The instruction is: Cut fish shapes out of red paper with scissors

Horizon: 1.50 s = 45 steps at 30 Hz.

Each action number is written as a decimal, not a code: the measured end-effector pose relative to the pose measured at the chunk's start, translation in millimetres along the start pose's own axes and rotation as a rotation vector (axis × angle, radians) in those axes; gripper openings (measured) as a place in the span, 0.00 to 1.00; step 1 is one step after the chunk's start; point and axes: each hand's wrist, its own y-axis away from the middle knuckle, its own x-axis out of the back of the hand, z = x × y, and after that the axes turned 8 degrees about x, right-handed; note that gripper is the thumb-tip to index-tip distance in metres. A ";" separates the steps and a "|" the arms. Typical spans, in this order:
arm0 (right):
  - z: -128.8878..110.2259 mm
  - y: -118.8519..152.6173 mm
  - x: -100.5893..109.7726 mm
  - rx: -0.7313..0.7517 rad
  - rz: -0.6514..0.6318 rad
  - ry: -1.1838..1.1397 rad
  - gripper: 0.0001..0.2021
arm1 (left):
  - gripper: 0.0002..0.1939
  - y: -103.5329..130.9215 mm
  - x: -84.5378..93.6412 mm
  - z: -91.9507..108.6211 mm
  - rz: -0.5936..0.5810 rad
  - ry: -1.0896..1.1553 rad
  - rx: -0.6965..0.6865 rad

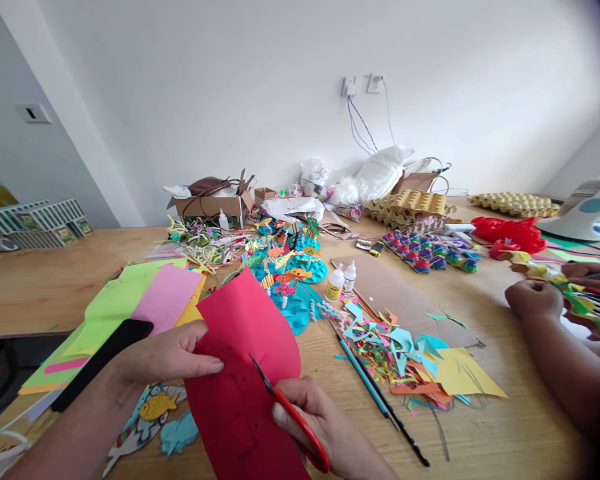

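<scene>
A red sheet of paper (pixel 250 313) with dark drawn lines is pinched between the thumb and fingers of my left hand (pixel 180 353), at the sheet's left side. My right hand (pixel 313 420) grips red-handled scissors (pixel 300 423), their blades pointing up and left over the middle of the sheet. The sheet is curled at its upper part. Below my left hand lie paper fish cutouts, one yellow (pixel 157 405) and one blue (pixel 180 432). A black phone-like object (pixel 103 363) lies partly behind my left forearm.
Green and pink sheets (pixel 165 293) lie at left. Colored paper scraps (pixel 400 353), brushes (pixel 365 380) and glue bottles (pixel 335 283) are right of centre. Craft pieces, boxes and painted egg cartons (pixel 425 250) stand behind. Another person's hands (pixel 535 300) work at far right.
</scene>
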 end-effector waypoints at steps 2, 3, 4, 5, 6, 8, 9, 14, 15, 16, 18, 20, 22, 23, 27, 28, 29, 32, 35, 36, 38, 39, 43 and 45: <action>-0.9 0.0 -0.5 -0.027 -0.001 0.003 0.29 | 0.16 0.2 -0.9 0.2 -0.043 -0.010 -0.005; -1.7 -0.1 -0.2 -0.017 0.003 0.028 0.29 | 0.16 0.1 -1.5 0.6 -0.070 -0.019 -0.005; -2.8 -0.2 0.5 0.007 0.010 0.066 0.29 | 0.15 -0.1 -2.2 1.2 -0.095 -0.026 0.002; -4.0 -0.3 1.5 0.037 0.016 0.112 0.29 | 0.15 -0.4 -3.2 2.1 -0.111 -0.032 0.014; -5.2 -0.5 2.8 0.064 0.013 0.163 0.29 | 0.15 -0.8 -4.3 3.2 -0.118 -0.038 0.025; -7.7 -0.9 5.7 0.096 -0.015 0.248 0.28 | 0.15 -1.5 -6.7 5.9 -0.130 -0.056 0.026; -8.9 -1.2 7.1 0.100 -0.031 0.279 0.27 | 0.14 -1.8 -7.9 7.2 -0.139 -0.071 0.018; -12.5 -3.2 9.8 0.098 -0.038 0.310 0.26 | 0.12 -2.0 -11.2 10.1 -0.159 -0.090 0.028; -12.4 -3.4 9.4 0.096 -0.032 0.291 0.26 | 0.11 -1.8 -11.1 10.1 -0.149 -0.093 0.038; -11.8 -3.4 8.9 0.094 -0.027 0.269 0.26 | 0.10 -1.5 -10.8 10.0 -0.135 -0.105 0.048; -9.7 -3.0 8.1 0.089 -0.019 0.223 0.26 | 0.07 -1.0 -9.8 10.1 -0.091 -0.155 0.073; -7.3 -2.4 8.1 0.069 -0.019 0.193 0.26 | 0.07 -0.7 -8.8 10.9 -0.032 -0.221 0.103; -6.1 -1.9 9.0 0.032 -0.029 0.188 0.26 | 0.07 -0.6 -8.2 12.5 0.010 -0.264 0.119; -6.3 -1.7 9.7 0.019 -0.029 0.201 0.25 | 0.07 -0.7 -8.2 13.4 0.014 -0.267 0.118; -11.5 -2.0 13.0 0.087 -0.033 0.328 0.24 | 0.05 -2.3 -9.4 16.0 -0.020 -0.255 0.098; -13.2 -2.4 13.6 0.106 -0.044 0.357 0.23 | 0.06 -2.9 -9.9 16.2 -0.022 -0.270 0.093; -14.7 -2.9 14.1 0.119 -0.057 0.376 0.23 | 0.06 -3.6 -10.5 16.3 -0.024 -0.290 0.087; -17.6 -5.7 14.7 0.137 -0.081 0.389 0.22 | 0.09 -5.6 -12.6 16.8 -0.053 -0.346 0.095; -18.1 -8.5 14.5 0.140 -0.076 0.379 0.20 | 0.10 -7.1 -14.4 18.8 -0.087 -0.338 0.136; -17.7 -9.1 14.5 0.132 -0.071 0.374 0.19 | 0.10 -7.6 -14.7 19.8 -0.102 -0.323 0.143; -16.4 -9.3 14.4 0.108 -0.059 0.351 0.18 | 0.11 -8.6 -15.0 21.7 -0.134 -0.296 0.145; -15.5 -8.9 14.4 0.096 -0.055 0.330 0.18 | 0.11 -9.1 -15.1 22.7 -0.148 -0.290 0.141; -12.8 -6.2 14.5 0.073 -0.046 0.268 0.17 | 0.09 -9.8 -17.0 26.5 -0.148 -0.258 0.134; -13.4 -5.0 15.0 0.071 -0.057 0.283 0.16 | 0.08 -9.7 -18.3 28.3 -0.145 -0.232 0.142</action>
